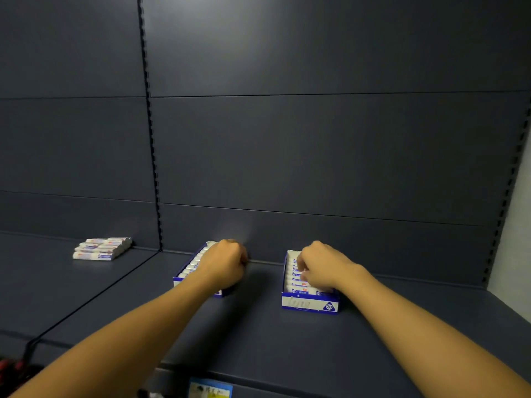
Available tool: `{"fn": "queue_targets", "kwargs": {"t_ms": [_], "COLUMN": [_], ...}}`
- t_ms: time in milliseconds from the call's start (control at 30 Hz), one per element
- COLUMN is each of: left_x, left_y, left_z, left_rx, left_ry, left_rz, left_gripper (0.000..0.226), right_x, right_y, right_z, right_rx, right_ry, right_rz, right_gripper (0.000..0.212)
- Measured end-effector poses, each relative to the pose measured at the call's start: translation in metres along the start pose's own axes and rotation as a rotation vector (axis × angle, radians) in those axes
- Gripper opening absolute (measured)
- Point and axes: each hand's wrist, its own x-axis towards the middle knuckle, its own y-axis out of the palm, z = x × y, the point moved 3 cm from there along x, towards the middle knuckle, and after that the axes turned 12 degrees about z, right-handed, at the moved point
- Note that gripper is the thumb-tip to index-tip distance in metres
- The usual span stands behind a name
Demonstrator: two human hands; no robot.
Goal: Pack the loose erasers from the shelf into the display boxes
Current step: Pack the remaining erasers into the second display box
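Two blue-and-white display boxes stand on the dark shelf, each holding a row of white erasers. My left hand (222, 265) lies over the right part of the left box (184, 278), fingers curled down and hidden behind the hand. My right hand (319, 265) reaches into the right box (310, 304), fingertips among the erasers (294, 278); what they hold is hidden. A pile of loose erasers (100, 249) in white, blue and red wrappers lies on the neighbouring shelf section at the far left.
The shelf's dark back panel (316, 156) rises right behind the boxes. A slotted upright (150, 139) divides the two shelf sections. A blue-edged price label (211, 388) sits on the shelf's front edge. A pale wall (517, 254) borders the right side.
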Motion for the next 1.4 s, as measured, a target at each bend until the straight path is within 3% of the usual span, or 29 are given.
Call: {"fn": "queue_targets", "kwargs": {"t_ms": [133,533,700,900,1033,1133,1400], "left_x": [-0.026,-0.124,-0.155,-0.191,-0.215,-0.234,-0.279], "left_y": [-0.011,-0.042,-0.057,-0.064,-0.065,-0.068,-0.07], "left_z": [0.026,0.096,0.124,0.165,0.202,0.229,0.294], "left_rx": [0.029,0.035,0.03,0.039,0.024,0.053,0.074], "left_ry": [-0.083,-0.335,-0.406,-0.469,-0.49,-0.468,-0.426], "left_rz": [0.02,0.069,0.044,0.056,0.082,0.121,0.145], "left_gripper": [0.036,0.028,0.022,0.01,0.025,0.01,0.01], "right_x": [0.001,0.014,0.019,0.02,0.02,0.019,0.025], "right_y": [-0.014,-0.007,-0.008,-0.013,-0.016,-0.017,-0.014], "right_z": [0.028,0.125,0.172,0.236,0.284,0.319,0.398], "right_rx": [0.062,0.031,0.055,0.078,0.088,0.089,0.115], "right_ry": [-0.089,-0.192,-0.21,-0.222,-0.222,-0.221,-0.207], "right_rz": [-0.044,0.009,0.031,0.015,0.031,0.045,0.058], "right_gripper": [0.021,0.021,0.031,0.028,0.027,0.023,0.023]}}
